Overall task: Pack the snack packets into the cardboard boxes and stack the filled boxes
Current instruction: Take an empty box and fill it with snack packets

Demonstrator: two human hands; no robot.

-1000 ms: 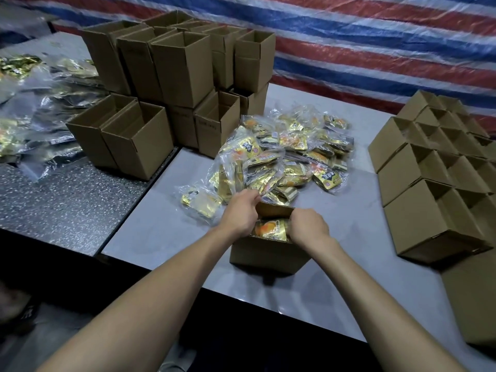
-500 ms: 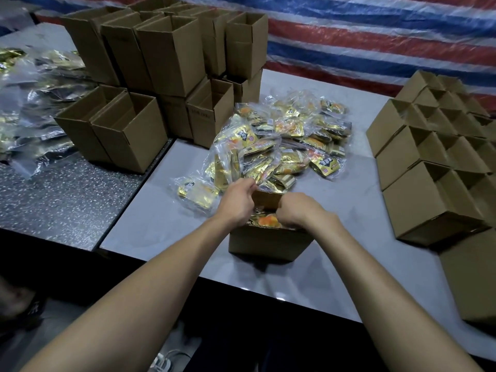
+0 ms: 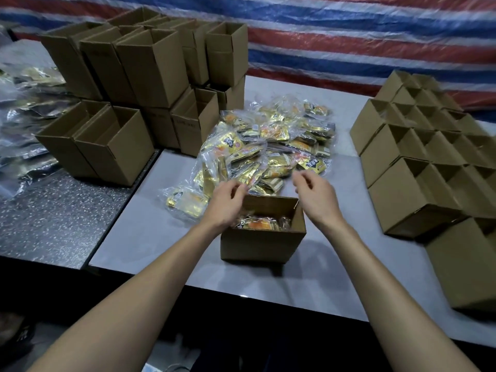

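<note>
Open box (image 3: 264,238) is sitting near the counter (image 3: 150,237) edge, a few packets (image 3: 261,224) lying inside. The loose pile (image 3: 268,149) is lying just behind it. Left grip (image 3: 228,196) and right grip (image 3: 314,196) are hovering over the far rim, fingers loosely curled, holding nothing. Packets are looking light, crinkly, slippery; pinching a sealed edge probably works best.

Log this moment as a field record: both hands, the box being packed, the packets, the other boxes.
left hand: over box's far left corner, fingers curled; grip unclear
right hand: above box's right wall, fingers loosely curled, empty
open box: before the person, holds packets
loose packets: piled behind the box
left boxes: stacked, open, front ones empty
right boxes: in rows, contents unseen
</note>
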